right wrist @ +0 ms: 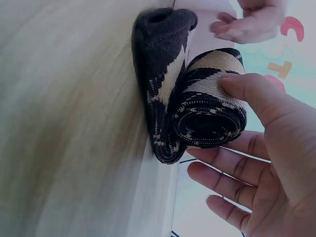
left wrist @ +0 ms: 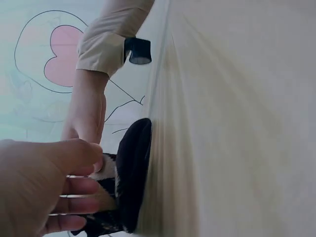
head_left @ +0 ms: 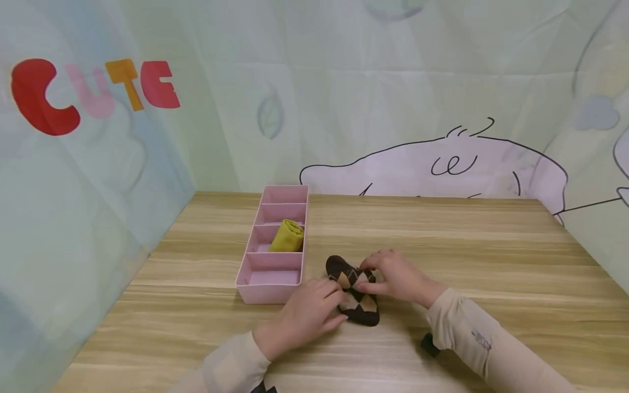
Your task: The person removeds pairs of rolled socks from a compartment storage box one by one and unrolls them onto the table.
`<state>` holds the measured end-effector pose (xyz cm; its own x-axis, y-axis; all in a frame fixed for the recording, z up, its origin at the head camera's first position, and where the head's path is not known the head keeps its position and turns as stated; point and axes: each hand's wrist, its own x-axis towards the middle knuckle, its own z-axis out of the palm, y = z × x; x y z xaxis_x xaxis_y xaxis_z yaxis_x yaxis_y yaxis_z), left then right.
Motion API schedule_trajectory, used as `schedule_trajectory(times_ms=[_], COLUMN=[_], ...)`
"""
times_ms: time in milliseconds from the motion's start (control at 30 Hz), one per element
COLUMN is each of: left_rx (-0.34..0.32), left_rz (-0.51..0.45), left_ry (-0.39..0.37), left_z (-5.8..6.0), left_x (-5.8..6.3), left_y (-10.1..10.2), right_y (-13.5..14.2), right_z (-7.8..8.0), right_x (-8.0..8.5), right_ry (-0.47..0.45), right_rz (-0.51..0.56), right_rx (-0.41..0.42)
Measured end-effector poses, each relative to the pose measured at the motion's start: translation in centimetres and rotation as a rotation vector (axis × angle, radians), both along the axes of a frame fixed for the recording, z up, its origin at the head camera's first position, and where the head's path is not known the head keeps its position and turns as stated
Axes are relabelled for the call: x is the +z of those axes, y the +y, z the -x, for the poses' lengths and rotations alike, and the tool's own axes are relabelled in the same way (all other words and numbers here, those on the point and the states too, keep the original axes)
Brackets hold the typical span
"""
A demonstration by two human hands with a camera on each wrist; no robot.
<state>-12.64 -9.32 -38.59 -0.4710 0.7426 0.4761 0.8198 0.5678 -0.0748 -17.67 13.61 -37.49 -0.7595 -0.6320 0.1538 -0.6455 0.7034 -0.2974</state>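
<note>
A dark argyle sock with tan and cream diamonds lies on the table, one part wound into a roll and the rest flat beneath. My right hand holds that roll from the right. Its thumb presses the patterned side, and the fingers curve under the coil. On the sock's left is my left hand, fingers loosely bent. In the right wrist view a gap shows between the left hand and the roll. The left wrist view shows the sock's dark end beyond the left fingertips.
Left of the sock stands a pink divided box. A rolled mustard-yellow cloth sits in its third compartment from the back. The wooden table meets a printed curtain at the back and sides.
</note>
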Motion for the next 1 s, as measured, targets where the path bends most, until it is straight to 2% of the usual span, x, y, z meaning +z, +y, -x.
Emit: schedule_trajectory(times_ms=[233, 333, 633, 1000], left_rx=[0.04, 0.051, 0.054, 0.073], left_rz=[0.092, 0.116, 0.141, 0.156], left_ry=[-0.16, -0.195, -0.186, -0.175], left_z=[-0.3, -0.4, -0.8, -1.0], left_x=[-0.6, -0.8, -1.2, -1.1], left_y=[0.0, 0.0, 0.2, 0.1], right_y=[-0.1, -0.2, -0.3, -0.6], right_z=[0.4, 0.6, 1.3, 2.2], right_x=[0.1, 0.2, 0.1, -0.1], right_ry=[-0.003, -0.009, -0.004, 0.105], right_rz=[0.014, 0.027, 0.032, 0.122], right_rx=[-0.015, -0.027, -0.045, -0.074])
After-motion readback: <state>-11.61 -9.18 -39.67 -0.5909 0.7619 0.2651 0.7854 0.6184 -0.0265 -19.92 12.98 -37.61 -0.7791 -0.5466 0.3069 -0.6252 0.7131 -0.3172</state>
